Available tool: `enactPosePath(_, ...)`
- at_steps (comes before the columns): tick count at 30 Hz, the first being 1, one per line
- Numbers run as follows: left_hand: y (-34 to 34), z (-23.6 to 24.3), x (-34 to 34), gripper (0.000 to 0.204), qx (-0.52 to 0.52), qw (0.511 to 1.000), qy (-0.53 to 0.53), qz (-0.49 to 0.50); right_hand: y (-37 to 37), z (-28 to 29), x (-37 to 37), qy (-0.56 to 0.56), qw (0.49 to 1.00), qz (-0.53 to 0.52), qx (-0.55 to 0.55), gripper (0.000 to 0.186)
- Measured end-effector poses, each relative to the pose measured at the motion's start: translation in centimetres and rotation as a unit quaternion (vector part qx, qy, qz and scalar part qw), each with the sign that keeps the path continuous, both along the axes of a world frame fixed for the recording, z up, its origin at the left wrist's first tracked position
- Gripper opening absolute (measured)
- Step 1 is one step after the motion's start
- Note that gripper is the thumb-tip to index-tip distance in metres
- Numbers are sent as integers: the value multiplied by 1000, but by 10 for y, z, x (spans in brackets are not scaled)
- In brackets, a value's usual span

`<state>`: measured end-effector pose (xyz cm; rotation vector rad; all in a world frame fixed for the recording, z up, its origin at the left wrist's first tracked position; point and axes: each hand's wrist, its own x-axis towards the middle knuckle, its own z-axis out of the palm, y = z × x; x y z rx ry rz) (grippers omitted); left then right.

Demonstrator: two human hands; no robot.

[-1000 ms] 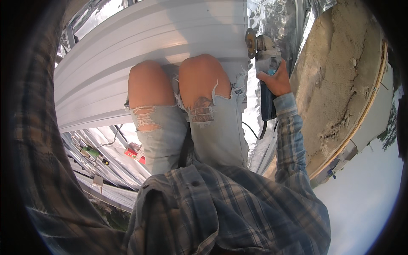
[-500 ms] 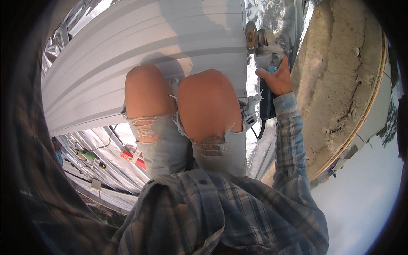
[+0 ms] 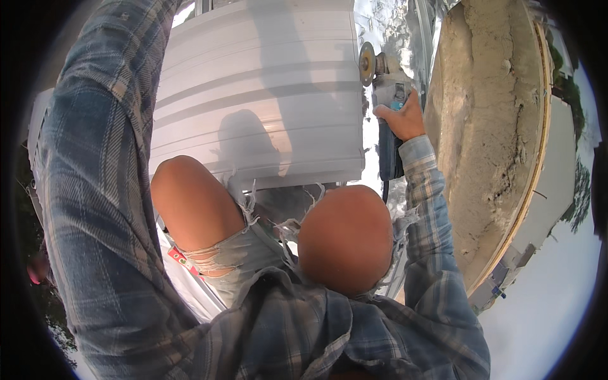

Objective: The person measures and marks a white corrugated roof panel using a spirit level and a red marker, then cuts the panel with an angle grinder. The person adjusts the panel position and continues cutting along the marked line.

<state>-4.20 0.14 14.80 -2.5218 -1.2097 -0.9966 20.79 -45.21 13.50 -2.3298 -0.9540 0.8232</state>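
My right hand (image 3: 405, 119) is wrapped round a grey and black angle grinder (image 3: 390, 152) with a round disc (image 3: 367, 63) at its upper end. The grinder lies just right of a light grey ribbed metal panel (image 3: 266, 82), over shiny foil (image 3: 422, 57), with its cord running down from the lower end. My left forearm, in a plaid sleeve (image 3: 104, 190), reaches up along the left side, and that hand is out of view beyond the top. My bare knees (image 3: 342, 237), in ripped pale jeans, are below the panel.
A cracked beige rough surface with a wooden edging (image 3: 484, 139) runs along the right, with grey boards, foliage and sky beyond. A small red box (image 3: 180, 259) lies beside my left leg at lower left. Dark foliage shows at the far left rim.
My left arm has swung up along the left side. My knees appear lower in the picture and the panel's lower edge now shows above them. My right hand still grips the grinder.
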Motion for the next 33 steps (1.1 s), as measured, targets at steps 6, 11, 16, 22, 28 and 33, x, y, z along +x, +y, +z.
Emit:
enactPosePath(6,-232,-130,-6,103,-250,968,33,11,-17,6,-3,8,999,-39,36,85)
enactPosePath(11,-311,-145,-31,106,-338,932,125,28,-30,14,-3,25,993,-29,112,80)
enactPosePath(16,-300,-161,-33,97,-325,938,121,5,-32,13,-6,-5,997,-9,78,80)
enactPosePath(22,-301,-161,-33,91,-327,938,115,12,-38,-3,-12,-4,998,6,55,86)
enactPosePath(28,-303,-158,-34,89,-333,935,119,19,-39,-5,-11,-20,998,17,57,90)
enactPosePath(33,-302,-164,-35,90,-322,940,109,13,-38,-2,-13,-8,999,9,30,92)
